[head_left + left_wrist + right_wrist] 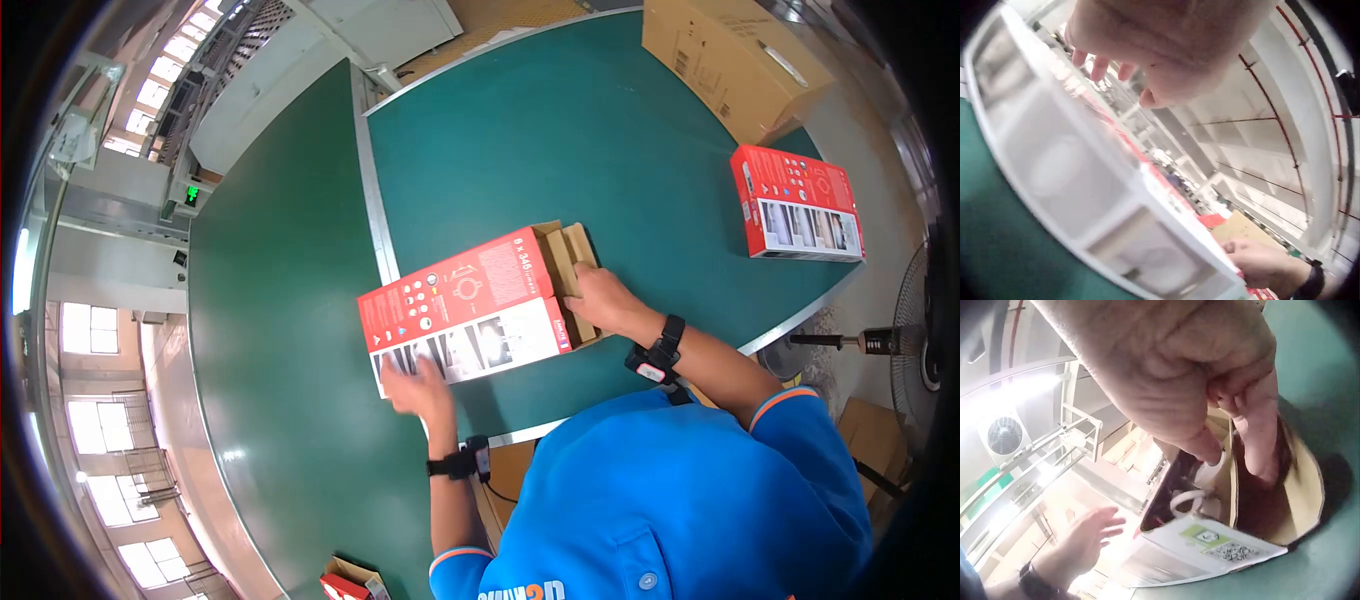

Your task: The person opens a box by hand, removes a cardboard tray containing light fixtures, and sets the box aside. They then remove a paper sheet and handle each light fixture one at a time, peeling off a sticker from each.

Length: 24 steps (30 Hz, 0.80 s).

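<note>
A long red and white box (465,305) lies on the green table (560,130), its brown flaps (570,265) open at the right end. My right hand (600,300) is at that open end; in the right wrist view its thumb and a finger (1260,444) pinch a brown flap (1230,481), and something white shows inside the box. My left hand (420,385) hovers with spread, relaxed fingers over the box's white near side (1085,181) and holds nothing. From the left wrist view, that hand (1147,50) is just above the box.
A second red box (800,205) lies near the table's right edge. A brown carton (730,60) stands at the far right. A metal seam (370,200) divides the table. A fan (925,330) stands off the right edge. Another small box (350,582) sits at the bottom.
</note>
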Each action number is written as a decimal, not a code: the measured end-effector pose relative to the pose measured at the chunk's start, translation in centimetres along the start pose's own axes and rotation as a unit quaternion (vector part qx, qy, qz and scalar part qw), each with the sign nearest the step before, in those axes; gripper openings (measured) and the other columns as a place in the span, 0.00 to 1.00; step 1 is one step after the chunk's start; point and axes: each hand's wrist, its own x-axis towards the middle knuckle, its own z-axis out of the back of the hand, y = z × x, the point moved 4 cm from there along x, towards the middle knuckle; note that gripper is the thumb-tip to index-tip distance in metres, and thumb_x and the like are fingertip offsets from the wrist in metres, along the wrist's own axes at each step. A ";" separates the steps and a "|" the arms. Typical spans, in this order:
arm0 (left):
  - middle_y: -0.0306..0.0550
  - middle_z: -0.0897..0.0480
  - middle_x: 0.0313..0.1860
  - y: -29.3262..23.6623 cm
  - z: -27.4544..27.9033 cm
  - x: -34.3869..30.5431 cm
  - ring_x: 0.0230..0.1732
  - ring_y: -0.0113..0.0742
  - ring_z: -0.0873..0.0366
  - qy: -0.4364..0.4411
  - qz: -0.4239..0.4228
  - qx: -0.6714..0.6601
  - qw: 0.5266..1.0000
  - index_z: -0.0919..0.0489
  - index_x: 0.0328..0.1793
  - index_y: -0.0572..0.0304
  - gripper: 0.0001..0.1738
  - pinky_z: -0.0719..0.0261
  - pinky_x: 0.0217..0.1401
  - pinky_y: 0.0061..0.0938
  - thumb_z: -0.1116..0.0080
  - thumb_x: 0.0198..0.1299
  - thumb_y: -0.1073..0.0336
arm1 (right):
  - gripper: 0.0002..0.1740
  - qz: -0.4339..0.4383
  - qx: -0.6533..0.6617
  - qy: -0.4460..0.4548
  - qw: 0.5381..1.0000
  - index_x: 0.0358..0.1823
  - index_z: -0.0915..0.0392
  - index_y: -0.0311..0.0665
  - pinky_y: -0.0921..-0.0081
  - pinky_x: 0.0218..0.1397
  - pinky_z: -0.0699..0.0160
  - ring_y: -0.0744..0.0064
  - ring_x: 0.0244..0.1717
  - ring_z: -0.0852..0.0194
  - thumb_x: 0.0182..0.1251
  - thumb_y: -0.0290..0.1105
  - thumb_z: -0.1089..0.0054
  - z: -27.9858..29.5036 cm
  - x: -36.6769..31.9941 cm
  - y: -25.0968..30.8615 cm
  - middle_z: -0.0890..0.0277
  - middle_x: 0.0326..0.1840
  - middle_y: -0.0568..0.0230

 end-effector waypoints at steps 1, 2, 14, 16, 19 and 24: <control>0.63 0.25 0.60 3.1 0.4 -0.4 0.60 0.60 0.28 -0.009 0.093 0.015 0.996 0.35 0.69 0.73 0.39 0.35 0.66 0.51 0.34 0.55 0.59 | 0.20 -0.009 0.005 -0.002 1.000 0.43 0.31 0.22 0.50 0.50 0.23 0.35 0.46 0.22 0.60 0.32 0.36 -0.6 0.5 -0.4 0.23 0.40 0.31; 0.62 0.24 0.60 4.7 0.7 -0.2 0.61 0.56 0.28 -0.026 0.215 -0.012 0.976 0.34 0.68 0.72 0.38 0.34 0.66 0.50 0.34 0.56 0.57 | 0.20 -0.021 0.009 -0.005 1.000 0.44 0.31 0.22 0.50 0.50 0.23 0.35 0.46 0.23 0.59 0.32 0.36 -1.3 0.7 -0.8 0.23 0.40 0.31; 0.39 0.16 0.36 8.3 -3.1 3.7 0.28 0.25 0.19 0.111 0.397 -0.524 0.745 0.22 0.47 0.60 0.16 0.25 0.22 0.19 0.39 0.66 0.55 | 0.19 -0.057 0.032 -0.017 0.998 0.42 0.32 0.25 0.49 0.49 0.25 0.34 0.46 0.24 0.61 0.33 0.36 -1.4 0.1 -0.6 0.23 0.39 0.33; 0.40 0.16 0.37 7.9 -4.1 5.0 0.28 0.26 0.18 0.059 0.407 -0.537 0.737 0.22 0.47 0.59 0.14 0.23 0.23 0.21 0.38 0.66 0.56 | 0.19 -0.075 0.020 -0.018 0.997 0.42 0.33 0.25 0.48 0.47 0.25 0.34 0.45 0.24 0.61 0.33 0.37 0.2 -0.7 0.2 0.24 0.38 0.33; 0.44 0.15 0.39 9.6 -5.1 8.2 0.32 0.33 0.16 -0.005 0.428 -0.518 0.740 0.23 0.46 0.60 0.13 0.16 0.29 0.27 0.37 0.65 0.60 | 0.19 -0.051 -0.002 -0.105 0.993 0.42 0.33 0.26 0.48 0.45 0.25 0.33 0.44 0.25 0.61 0.33 0.36 3.1 -2.3 -2.2 0.24 0.37 0.33; 0.49 0.16 0.44 8.0 -7.4 13.9 0.39 0.39 0.16 -0.001 0.383 -0.533 0.754 0.29 0.57 0.65 0.21 0.13 0.41 0.35 0.37 0.65 0.62 | 0.18 -0.076 0.023 -0.164 0.983 0.44 0.32 0.28 0.50 0.47 0.25 0.34 0.46 0.25 0.60 0.32 0.36 7.0 -8.7 -7.7 0.23 0.40 0.36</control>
